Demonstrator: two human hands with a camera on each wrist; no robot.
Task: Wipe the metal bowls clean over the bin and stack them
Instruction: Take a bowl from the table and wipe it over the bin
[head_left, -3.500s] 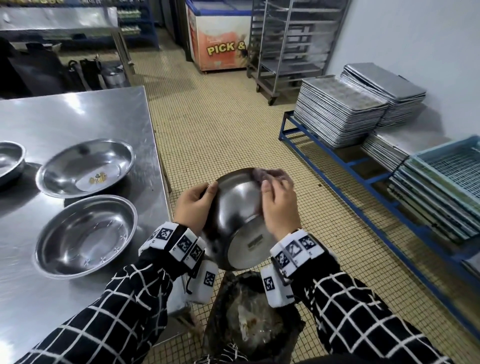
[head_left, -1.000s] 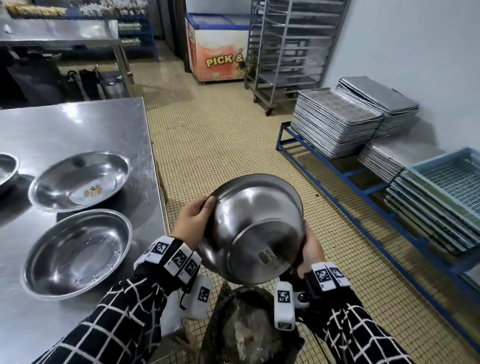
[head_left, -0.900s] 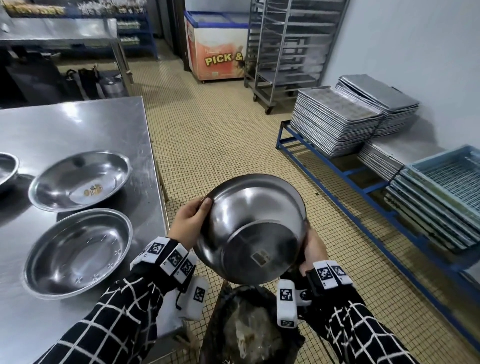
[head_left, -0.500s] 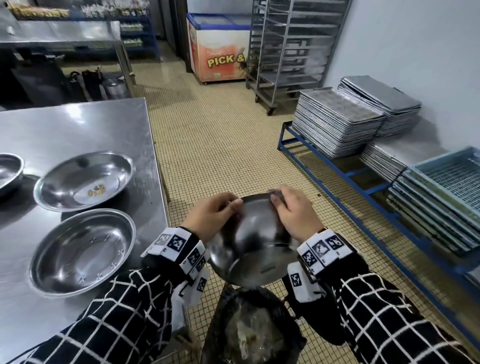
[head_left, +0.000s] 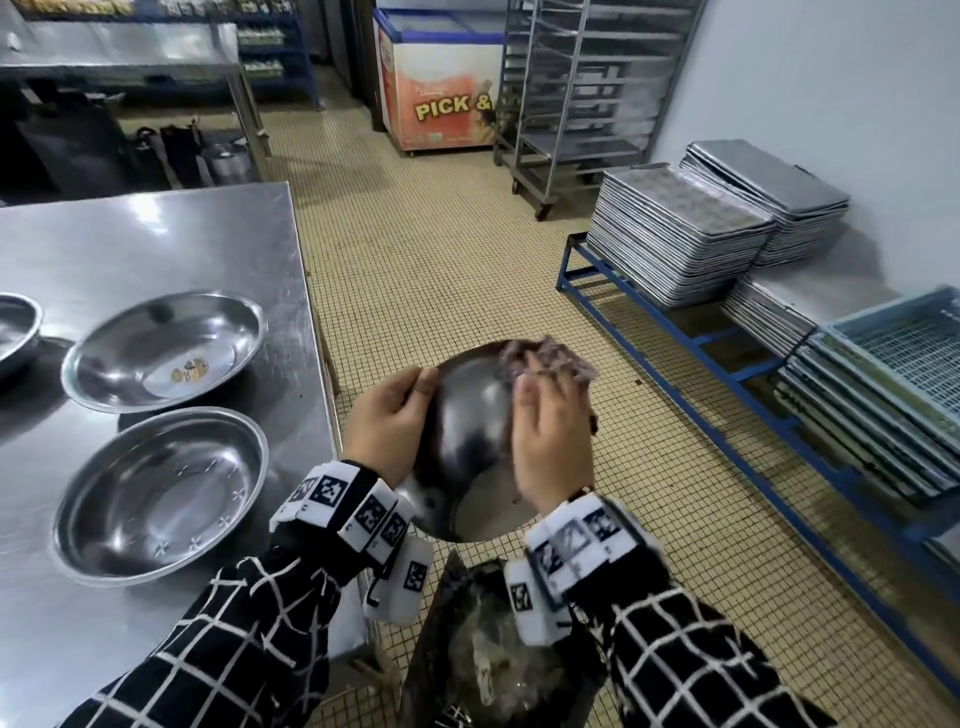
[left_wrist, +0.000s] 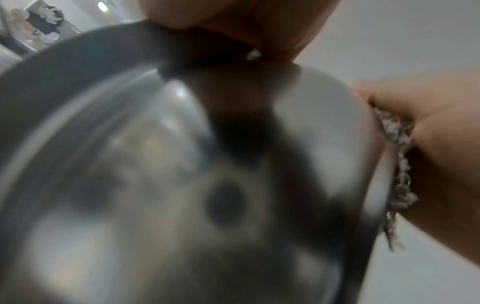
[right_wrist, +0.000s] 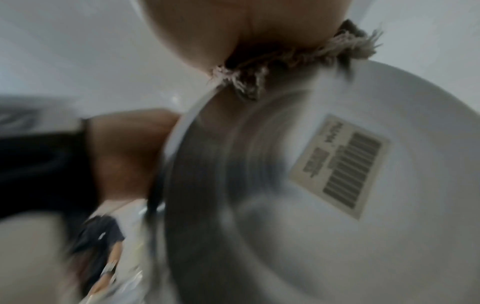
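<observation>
Both hands are on one round steel bowl (head_left: 467, 447), held tipped on edge above the black-lined bin (head_left: 498, 670) on the tiled floor, just off the near right corner of the steel tabletop (head_left: 156, 244). Left hand (head_left: 387, 421) grips the bowl's rim on its left side, fingers curled over the edge. Right hand (head_left: 553, 441) lies across the upper right of the bowl, fingers curled round a frayed greyish-pink cloth (head_left: 545, 358) that it presses against the metal; the cloth bunches out past the rim at the top. From the right wrist view the bowl's underside carries a pale barcode sticker (right_wrist: 340, 166) (its print too blurred to read). On the tabletop two wide shallow steel bowls sit open side up along the right edge: the nearer one (head_left: 161, 493) close to the near right corner, the farther one (head_left: 163, 351) behind it with small yellowish scraps (head_left: 189, 370) in its bottom. A third steel bowl (head_left: 15, 327) shows at the left, cut off by the frame.
</observation>
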